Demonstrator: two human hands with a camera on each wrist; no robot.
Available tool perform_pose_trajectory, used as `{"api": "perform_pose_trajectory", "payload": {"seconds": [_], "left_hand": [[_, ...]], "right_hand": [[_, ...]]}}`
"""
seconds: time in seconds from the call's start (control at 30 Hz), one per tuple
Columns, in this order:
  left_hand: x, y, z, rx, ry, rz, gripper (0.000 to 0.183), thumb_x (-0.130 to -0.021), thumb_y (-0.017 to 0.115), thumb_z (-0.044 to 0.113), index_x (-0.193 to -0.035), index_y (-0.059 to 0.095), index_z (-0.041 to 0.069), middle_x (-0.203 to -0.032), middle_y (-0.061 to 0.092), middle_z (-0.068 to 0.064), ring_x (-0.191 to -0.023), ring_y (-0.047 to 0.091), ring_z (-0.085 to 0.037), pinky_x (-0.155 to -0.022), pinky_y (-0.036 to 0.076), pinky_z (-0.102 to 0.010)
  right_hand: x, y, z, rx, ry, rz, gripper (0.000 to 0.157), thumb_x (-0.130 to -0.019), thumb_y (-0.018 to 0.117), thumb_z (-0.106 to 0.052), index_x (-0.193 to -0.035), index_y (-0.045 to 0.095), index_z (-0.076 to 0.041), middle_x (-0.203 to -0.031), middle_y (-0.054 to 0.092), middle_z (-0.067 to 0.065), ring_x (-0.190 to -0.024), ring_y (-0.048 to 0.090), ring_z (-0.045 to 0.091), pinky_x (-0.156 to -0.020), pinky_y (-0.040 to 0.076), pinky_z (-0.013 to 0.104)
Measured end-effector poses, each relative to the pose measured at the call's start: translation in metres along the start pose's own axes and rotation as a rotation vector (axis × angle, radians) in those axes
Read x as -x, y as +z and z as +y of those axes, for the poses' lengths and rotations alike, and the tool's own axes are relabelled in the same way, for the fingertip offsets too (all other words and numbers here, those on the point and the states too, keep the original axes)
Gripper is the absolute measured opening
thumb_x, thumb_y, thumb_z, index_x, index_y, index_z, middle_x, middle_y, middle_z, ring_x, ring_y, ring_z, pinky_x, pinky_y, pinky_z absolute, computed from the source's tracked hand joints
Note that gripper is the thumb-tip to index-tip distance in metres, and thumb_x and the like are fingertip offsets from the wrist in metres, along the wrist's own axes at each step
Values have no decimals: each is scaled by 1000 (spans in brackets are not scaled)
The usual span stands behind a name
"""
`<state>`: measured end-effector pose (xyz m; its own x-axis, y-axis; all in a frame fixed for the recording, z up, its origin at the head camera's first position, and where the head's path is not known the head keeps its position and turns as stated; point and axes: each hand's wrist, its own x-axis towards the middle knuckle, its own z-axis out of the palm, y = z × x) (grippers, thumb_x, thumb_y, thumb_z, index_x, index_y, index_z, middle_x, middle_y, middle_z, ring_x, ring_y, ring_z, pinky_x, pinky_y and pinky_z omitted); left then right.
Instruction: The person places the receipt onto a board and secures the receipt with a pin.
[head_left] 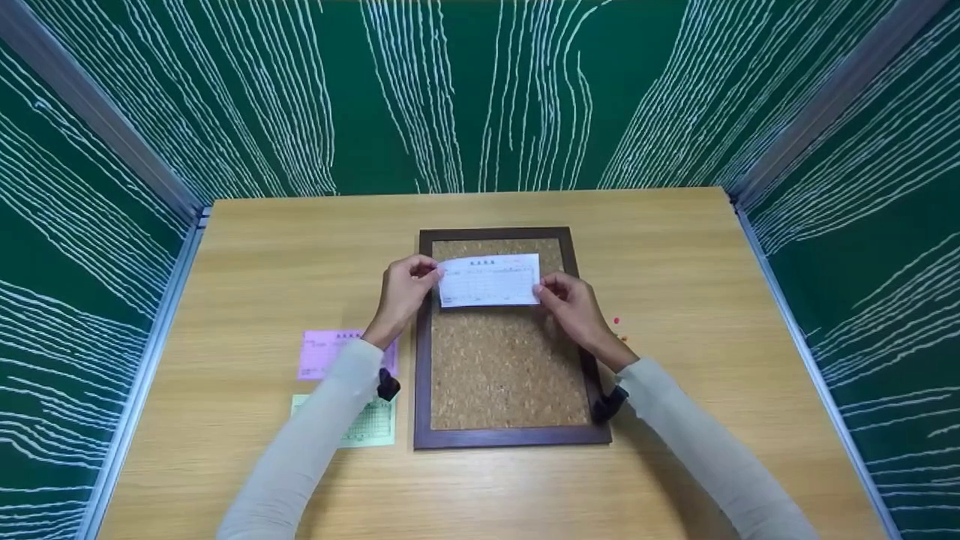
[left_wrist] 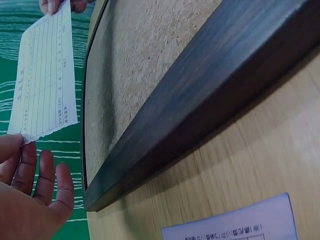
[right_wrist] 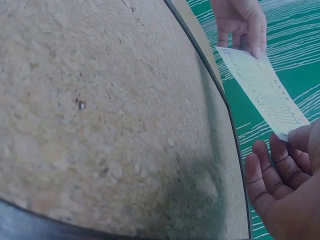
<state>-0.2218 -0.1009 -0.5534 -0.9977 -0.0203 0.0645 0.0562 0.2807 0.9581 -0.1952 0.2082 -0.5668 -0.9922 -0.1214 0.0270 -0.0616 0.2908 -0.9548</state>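
Observation:
A white printed form slip point(head_left: 489, 281) is stretched out level above the upper part of a cork board point(head_left: 510, 367) with a dark wooden frame. My left hand point(head_left: 406, 291) pinches the slip's left end between thumb and forefinger. At the right end, my right hand point(head_left: 574, 306) pinches its lower corner the same way. Seen from the left wrist, the slip point(left_wrist: 47, 75) hangs apart from the cork, and its near edge looks torn and ragged. The other fingers of the right hand point(right_wrist: 285, 185) spread loosely below the paper.
Left of the board lie a pink form slip point(head_left: 319, 352) and a green one point(head_left: 379, 424), partly covered by the left forearm. Small red and orange bits point(head_left: 616, 321) sit on the wooden table point(head_left: 712, 300) right of the board. Green walls point(head_left: 645, 45) with white lines surround the table.

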Motion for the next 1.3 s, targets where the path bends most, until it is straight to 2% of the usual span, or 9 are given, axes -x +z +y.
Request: {"api": "perform_pose_trajectory", "payload": {"seconds": [0.27,0.57,0.8,1.1,1.3], "left_hand": [[-3,9,1,2,-7,-1,9,-100,76,1,-105,78,-6,-96,76,-10,-88,64,-16,-77,51,-22],[-7,16,-1,-26,-35,4,7,-102,75,1,-105,77,-4,-96,75,-9,-88,65,-17,-75,52,-22],[-12,21,-4,-52,-32,-9,7,-102,76,2,-107,79,-2,-101,77,-12,-93,69,-20,-79,53,-24],[-16,23,-11,-57,-32,-19,5,-101,75,-1,-105,79,-2,-99,76,-11,-91,67,-19,-80,52,-25],[-18,25,-12,-73,-32,-18,5,-101,76,0,-104,80,-1,-99,76,-11,-91,67,-20,-80,51,-25]], "right_hand": [[0,-7,4,-18,-35,25,16,-109,69,-8,-108,72,7,-95,72,19,-84,69,36,-66,55,23],[0,-7,11,-37,9,28,16,-110,69,-10,-106,72,5,-88,72,18,-72,67,30,-53,48,20],[-1,-6,20,-43,31,52,16,-109,70,-9,-104,72,6,-89,73,21,-70,67,23,-52,47,20],[-3,-7,28,-33,38,22,11,-109,69,-8,-104,72,1,-87,71,13,-68,66,18,-52,47,21],[-4,-8,29,-32,46,10,11,-109,68,-7,-105,71,2,-87,69,14,-67,63,17,-52,46,22]]}}
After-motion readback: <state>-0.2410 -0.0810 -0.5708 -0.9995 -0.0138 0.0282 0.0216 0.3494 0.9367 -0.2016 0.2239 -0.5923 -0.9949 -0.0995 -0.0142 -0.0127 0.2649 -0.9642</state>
